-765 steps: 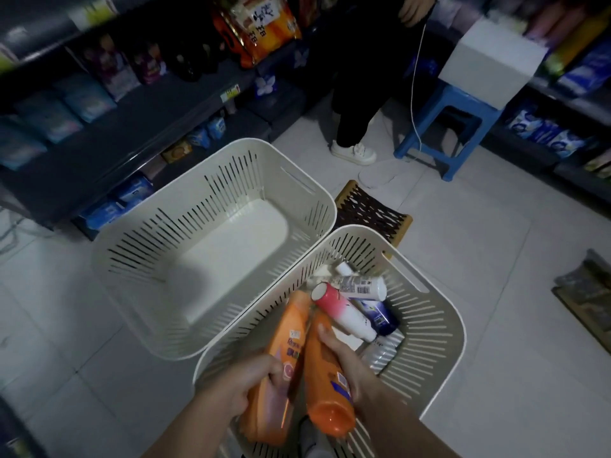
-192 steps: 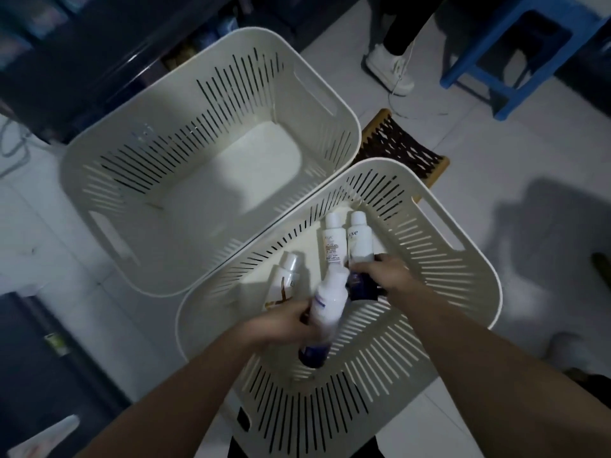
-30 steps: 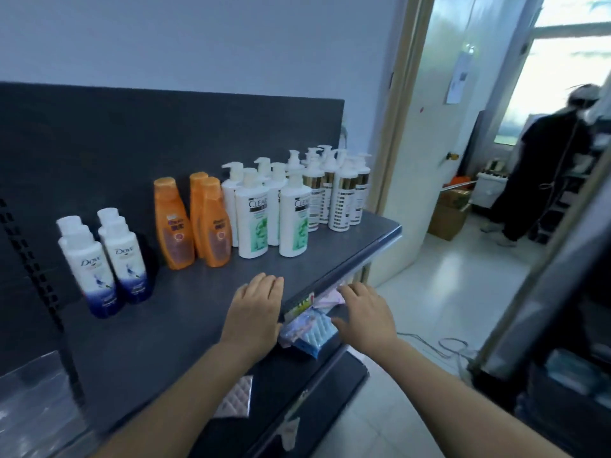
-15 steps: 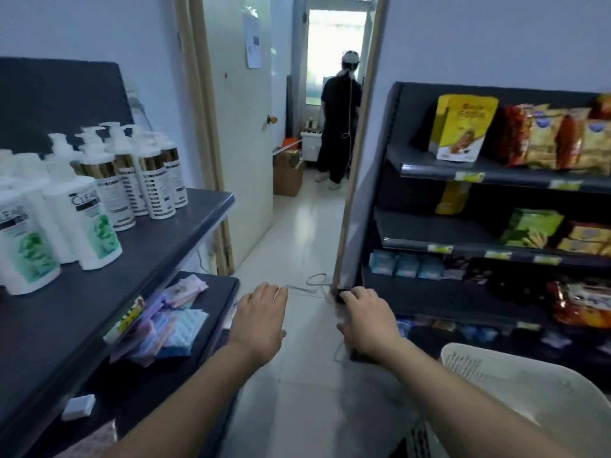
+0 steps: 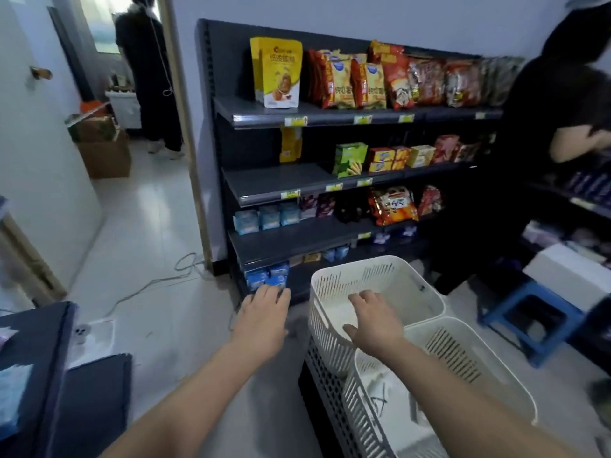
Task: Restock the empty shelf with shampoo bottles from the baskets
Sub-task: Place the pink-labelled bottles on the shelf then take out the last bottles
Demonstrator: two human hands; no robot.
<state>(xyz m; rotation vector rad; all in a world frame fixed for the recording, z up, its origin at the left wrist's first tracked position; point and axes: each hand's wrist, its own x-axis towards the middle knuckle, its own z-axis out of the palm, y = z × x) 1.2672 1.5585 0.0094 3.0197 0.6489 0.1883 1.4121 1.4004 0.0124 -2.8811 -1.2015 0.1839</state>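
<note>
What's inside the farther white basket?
Only bare white floor and slotted walls show inside the farther basket; no bottles visible. The right hand hides part of its near side.

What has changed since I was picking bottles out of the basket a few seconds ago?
The bottles held then have been let go; neither hand holds anything. The view has swung right, off the shampoo shelf to the snack shelf, the far basket and the near basket. The left hand and right hand are open, the right above the far basket. That basket stays empty.
</note>
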